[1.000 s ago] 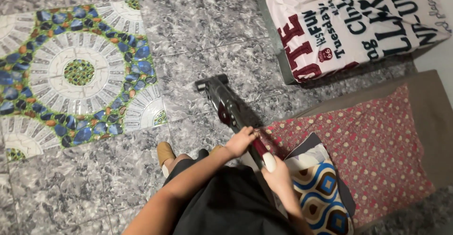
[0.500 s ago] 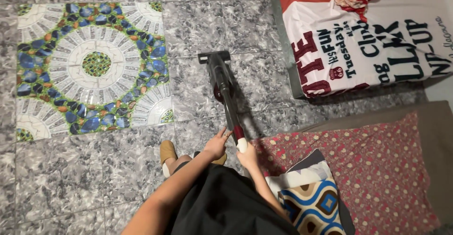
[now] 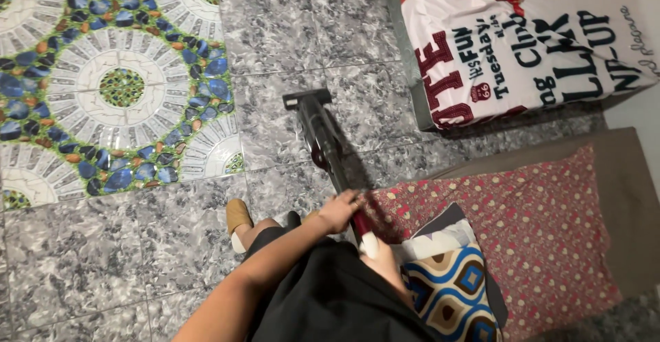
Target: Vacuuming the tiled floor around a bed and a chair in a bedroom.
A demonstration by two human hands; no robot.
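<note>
- One slim dark vacuum wand (image 3: 323,139) is clasped by the left hand (image 3: 340,210), grip closed.
- Right hand (image 3: 385,263): grip hidden, cannot be told.
- Floor (image 3: 172,246): grey marbled tiles.

Ahead of the nozzle: the vacuum head (image 3: 306,99) sits on bare grey marble floor (image 3: 289,32), open tile all the way to the top edge.
Left flank: wide open, just the flat patterned mosaic tile (image 3: 113,87), nothing standing on it.
Right flank: blocked by the draped white printed cloth (image 3: 522,53) over a low block, its corner near the nozzle.
Near right: the red dotted mat (image 3: 536,232) lies beside the wand (image 3: 330,149), with a patterned cushion (image 3: 450,283) on it close to the right hand (image 3: 381,259).
Grip zone: left hand (image 3: 340,210) on the wand, a foot in a tan slipper (image 3: 238,216) just left of it.
</note>
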